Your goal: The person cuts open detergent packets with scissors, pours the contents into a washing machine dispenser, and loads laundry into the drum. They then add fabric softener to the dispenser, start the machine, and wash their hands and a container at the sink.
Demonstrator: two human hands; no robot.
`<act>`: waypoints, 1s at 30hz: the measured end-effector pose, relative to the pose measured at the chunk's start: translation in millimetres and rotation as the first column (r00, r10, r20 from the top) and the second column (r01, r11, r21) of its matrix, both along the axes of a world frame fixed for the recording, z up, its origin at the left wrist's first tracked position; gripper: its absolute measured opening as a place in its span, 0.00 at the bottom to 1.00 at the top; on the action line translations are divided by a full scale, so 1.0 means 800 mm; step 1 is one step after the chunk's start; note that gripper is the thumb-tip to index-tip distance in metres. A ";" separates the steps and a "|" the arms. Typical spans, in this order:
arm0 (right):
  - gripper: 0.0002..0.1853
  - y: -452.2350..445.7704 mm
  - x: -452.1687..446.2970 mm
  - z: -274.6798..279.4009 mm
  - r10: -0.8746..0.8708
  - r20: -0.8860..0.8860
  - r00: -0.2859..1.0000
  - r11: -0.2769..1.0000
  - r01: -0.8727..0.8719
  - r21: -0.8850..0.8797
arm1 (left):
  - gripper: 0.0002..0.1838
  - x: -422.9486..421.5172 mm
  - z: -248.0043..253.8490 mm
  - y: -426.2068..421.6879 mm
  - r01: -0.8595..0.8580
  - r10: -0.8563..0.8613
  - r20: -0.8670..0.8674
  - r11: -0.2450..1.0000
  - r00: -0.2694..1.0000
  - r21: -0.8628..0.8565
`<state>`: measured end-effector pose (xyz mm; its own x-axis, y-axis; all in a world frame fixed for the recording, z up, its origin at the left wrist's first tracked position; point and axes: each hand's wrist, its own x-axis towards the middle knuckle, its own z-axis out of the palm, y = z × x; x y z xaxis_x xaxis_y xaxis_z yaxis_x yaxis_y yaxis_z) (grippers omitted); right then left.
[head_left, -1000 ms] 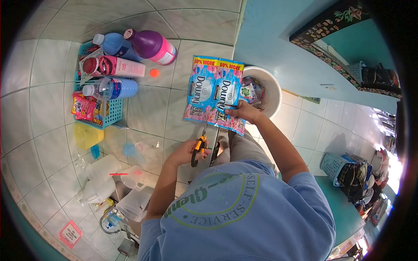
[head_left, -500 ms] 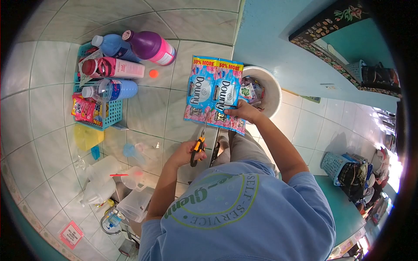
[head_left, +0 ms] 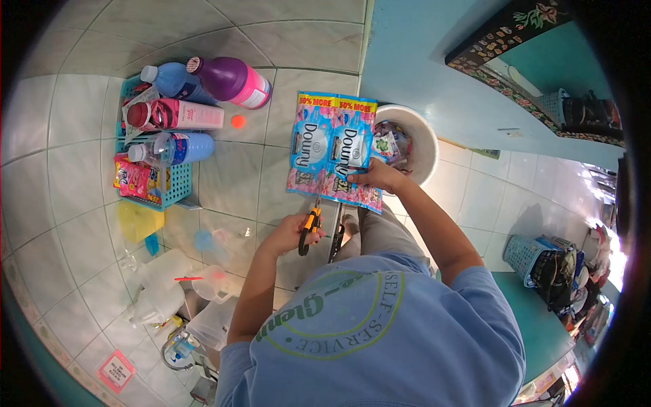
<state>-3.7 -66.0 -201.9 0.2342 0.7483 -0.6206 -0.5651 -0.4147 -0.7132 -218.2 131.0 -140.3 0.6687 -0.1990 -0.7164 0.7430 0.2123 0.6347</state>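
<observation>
My right hand (head_left: 380,176) grips a joined strip of blue and pink Downy fabric conditioner sachets (head_left: 312,146) by its lower right part, thumb on top. The sachets hang side by side, with yellow "50% MORE" bands along their upper edge. In my left hand (head_left: 291,234) is a pair of scissors (head_left: 311,222) with orange and black handles, fingers wrapped round them. The blades point up at the lower edge of the strip, near the line between two sachets. How far the blades reach in is hard to make out.
Beyond my right hand stands a white bin (head_left: 427,146) with wrappers inside. To the left, a teal basket (head_left: 178,183) holds packets, with several bottles beside it, including a purple bottle (head_left: 227,78). An orange cap (head_left: 238,121) and a yellow container (head_left: 140,220) are nearby.
The sachet strip has shifted slightly, and its lower right part now sits a little lower against its neighbour. Both hands keep their hold, and the scissors stay at the lower edge.
</observation>
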 end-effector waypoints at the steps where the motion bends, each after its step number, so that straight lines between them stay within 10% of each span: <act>1: 0.21 0.000 -0.001 -0.001 0.000 -0.002 1.000 1.000 0.000 0.001 | 0.20 0.001 0.002 0.000 -0.001 0.001 -0.009 1.000 1.000 0.021; 30: 0.18 0.003 0.017 0.003 0.124 0.209 0.970 0.992 -0.112 -0.065 | 0.16 -0.001 -0.014 -0.009 -0.095 0.095 0.013 0.990 0.995 0.103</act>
<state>9.5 -63.7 -199.1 0.2769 0.7464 -0.6051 -0.3476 -0.5093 -0.7873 -218.8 123.5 -151.5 0.6870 -0.0595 -0.7242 0.7173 0.2147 0.6628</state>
